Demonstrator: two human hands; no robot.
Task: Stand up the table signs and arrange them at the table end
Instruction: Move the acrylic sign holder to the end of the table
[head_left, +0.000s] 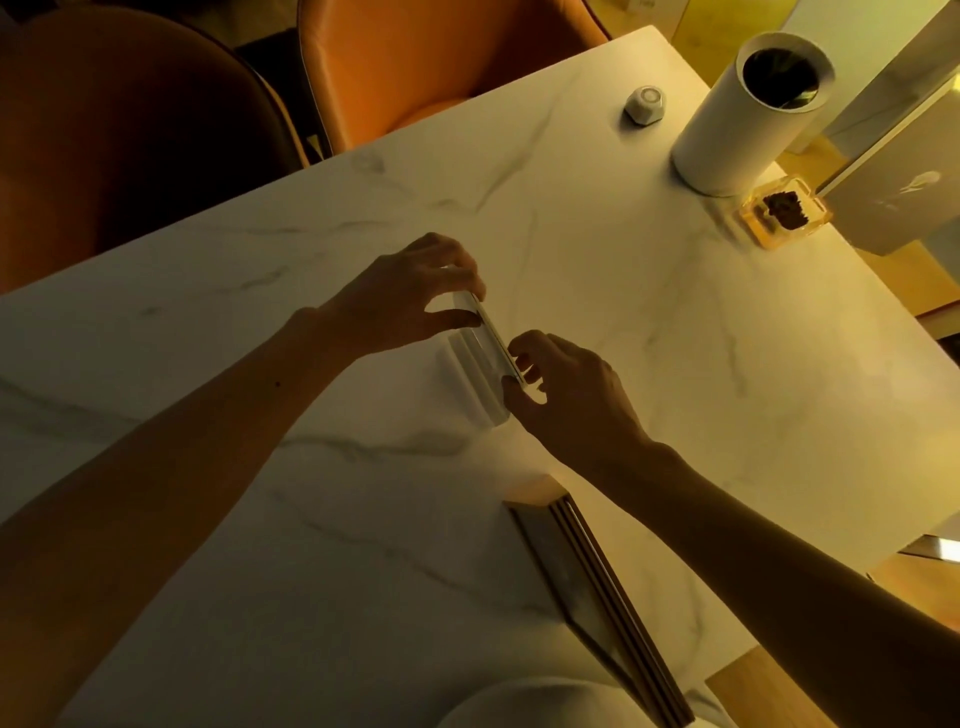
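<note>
Clear acrylic sign (485, 358) stands edge-up on the marble table (623, 312), pinched endwise by left hand (410, 296) and right hand (563, 387) fingers.

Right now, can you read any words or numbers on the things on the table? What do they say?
No text can be read anywhere.
Clear table sign, held on edge by the left hand and right hand: its face is not visible.
Flat stack of signs: faces too dark to read.
White cylinder: no visible print.
Small white knob: too small to tell.
Yellow clear box: no visible label.
</note>
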